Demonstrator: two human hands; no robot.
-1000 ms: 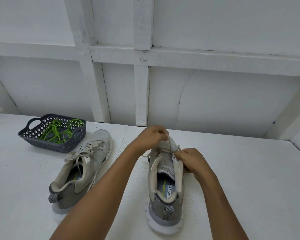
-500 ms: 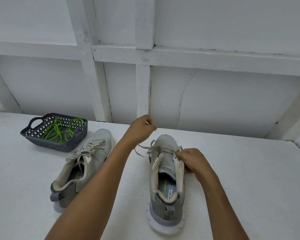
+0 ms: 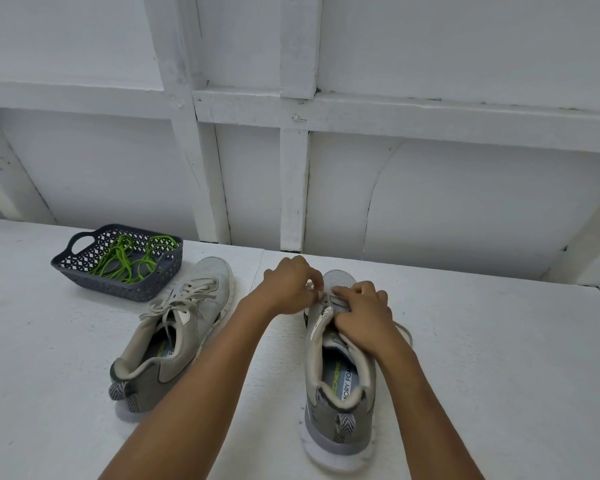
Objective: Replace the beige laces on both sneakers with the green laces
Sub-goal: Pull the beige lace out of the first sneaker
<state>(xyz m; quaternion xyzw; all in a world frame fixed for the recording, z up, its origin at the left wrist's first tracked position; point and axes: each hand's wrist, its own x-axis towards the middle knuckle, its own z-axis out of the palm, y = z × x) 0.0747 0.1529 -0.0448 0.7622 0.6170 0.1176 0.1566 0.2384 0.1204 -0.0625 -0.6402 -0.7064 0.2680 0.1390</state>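
Observation:
Two grey sneakers stand on the white table. The right sneaker point(image 3: 340, 393) points away from me, heel near. Over its front eyelets my left hand point(image 3: 286, 285) pinches its beige lace point(image 3: 326, 299). My right hand point(image 3: 362, 315) presses down on the tongue and grips the lace there; a loose loop of beige lace point(image 3: 405, 332) trails out to the right of the shoe. The left sneaker point(image 3: 174, 337) lies angled, its beige laces point(image 3: 187, 296) still threaded and loose. The green laces point(image 3: 132, 259) lie piled in the dark basket point(image 3: 160, 277).
The dark perforated basket sits at the back left of the white table point(image 3: 499, 358), close to the left sneaker's toe. A white panelled wall point(image 3: 430, 202) rises right behind the table.
My left hand, which had pulled a lace end up and left away from the shoe, has come back down to the eyelets. My right hand has slid forward along the tongue.

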